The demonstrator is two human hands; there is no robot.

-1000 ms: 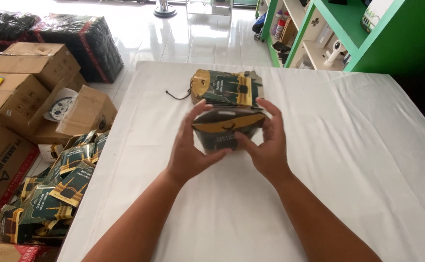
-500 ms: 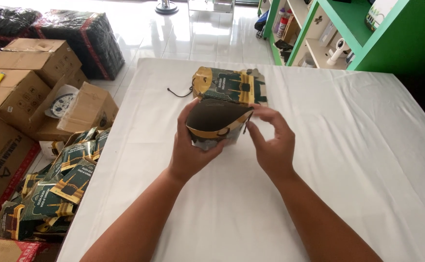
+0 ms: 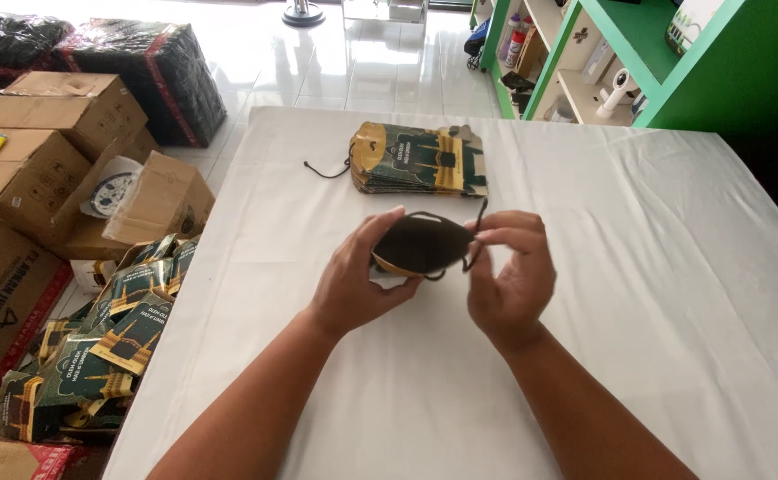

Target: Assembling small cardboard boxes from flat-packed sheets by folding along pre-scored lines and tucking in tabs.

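My left hand (image 3: 351,277) grips a small green and yellow paper bag (image 3: 420,244), opened so its dark inside faces me. My right hand (image 3: 512,274) pinches the bag's black cord handle at its right edge. Both hands hover over the middle of the white-covered table (image 3: 673,293). Farther back lies a flat stack of the same printed bags (image 3: 417,160), with a black cord trailing off its left side.
An open box on the floor at the left holds several more flat bags (image 3: 96,347). Brown cardboard boxes (image 3: 42,169) and black wrapped bundles (image 3: 153,71) stand beyond it. Green shelving (image 3: 585,62) rises at the back right.
The bag has gone from pressed nearly flat to spread open. My right hand has shifted from its side to the cord handle, and both hands have drawn nearer to me.
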